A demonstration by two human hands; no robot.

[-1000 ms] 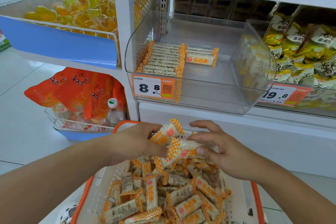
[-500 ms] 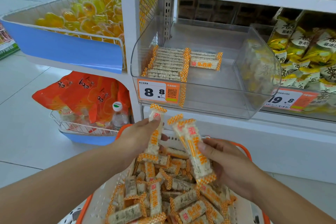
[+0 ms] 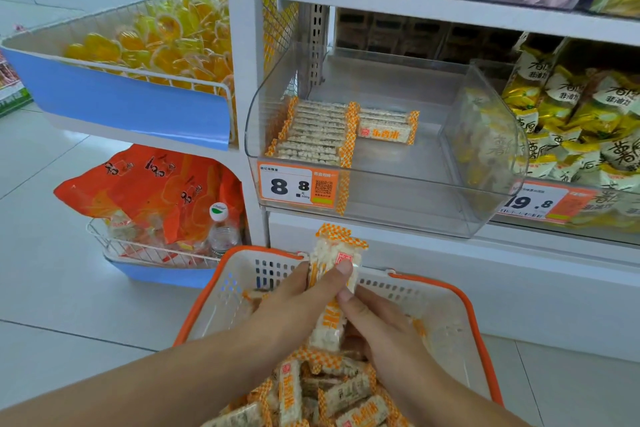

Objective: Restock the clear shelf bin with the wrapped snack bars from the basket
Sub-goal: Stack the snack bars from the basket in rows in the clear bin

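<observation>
Both hands, left hand (image 3: 298, 302) and right hand (image 3: 377, 322), pinch a bundle of bars (image 3: 334, 274) at lower centre, squaring them, I judge, above my basket (image 3: 450, 291) for the bin (image 3: 381, 198), centre frame.

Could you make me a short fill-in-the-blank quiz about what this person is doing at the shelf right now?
1. Both hands, left hand and right hand, hold a bunch of snack bars above the ____ with the orange rim.
2. The price tag on the clear bin shows two digits, both ____.
3. The neat row of bars already in the bin sits at its ____ side.
4. The bottle beside the basket has a ____ cap.

Missing words: basket; 8; left; white
</observation>
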